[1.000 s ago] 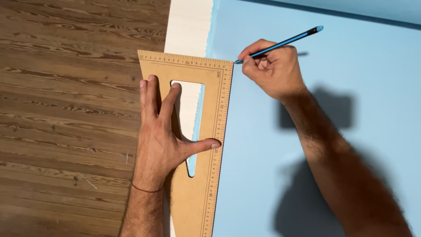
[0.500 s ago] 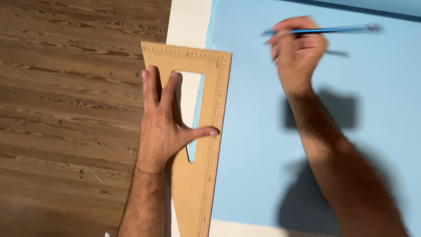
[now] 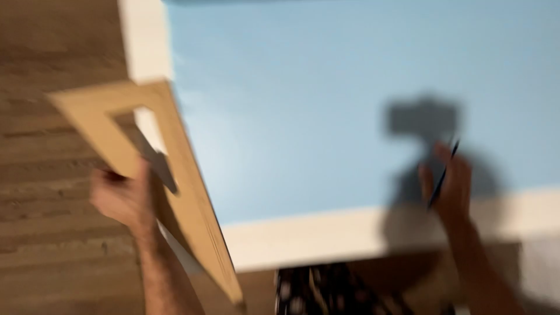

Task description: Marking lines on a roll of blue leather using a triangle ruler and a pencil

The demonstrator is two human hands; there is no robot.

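Head view, blurred: your left hand (image 3: 123,198) at lower left is closed round the inner bar of the wooden set square (image 3: 175,192), holding it tilted over the wood floor (image 3: 52,245) and the sheet's edge. Your right hand (image 3: 452,189), lower right, pinches a dark pencil (image 3: 443,174) upright over the blue sheet (image 3: 303,105).

Both forearms are bare and hairy (no sleeves in view), each hand (image 3: 119,198) ungloved and without rings.
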